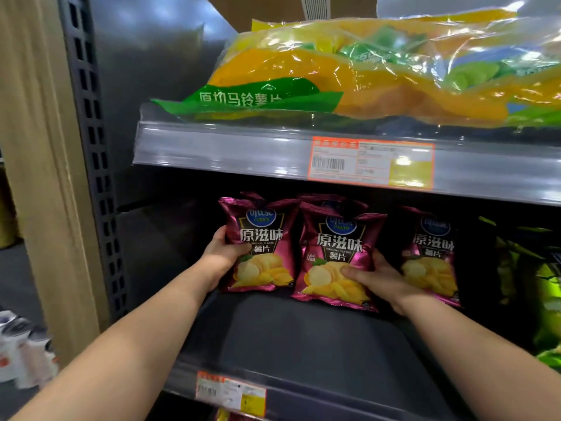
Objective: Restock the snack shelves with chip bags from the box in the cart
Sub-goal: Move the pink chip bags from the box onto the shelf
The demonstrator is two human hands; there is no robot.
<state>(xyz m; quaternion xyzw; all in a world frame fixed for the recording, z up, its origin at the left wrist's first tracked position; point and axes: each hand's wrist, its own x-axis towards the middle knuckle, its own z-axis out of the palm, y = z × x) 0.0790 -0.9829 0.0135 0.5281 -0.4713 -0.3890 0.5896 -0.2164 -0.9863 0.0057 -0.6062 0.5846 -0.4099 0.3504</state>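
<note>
Two maroon chip bags stand upright on the dark middle shelf [303, 338]. My left hand [223, 253] grips the left maroon bag [261, 238] by its left edge, thumb on its front. My right hand [375, 276] holds the middle maroon bag [338, 247] at its lower right, thumb pressed on the front. A third maroon bag [431, 253] stands to the right, partly behind my right hand. More maroon bags show behind the front ones. The box and the cart are out of view.
Above, a large clear pack of yellow and green chip bags [364, 71] lies on the upper shelf with an orange price label [370, 162]. Green bags [543, 284] fill the right end. A perforated grey upright [91, 147] bounds the left. White packets [24, 354] lie lower left.
</note>
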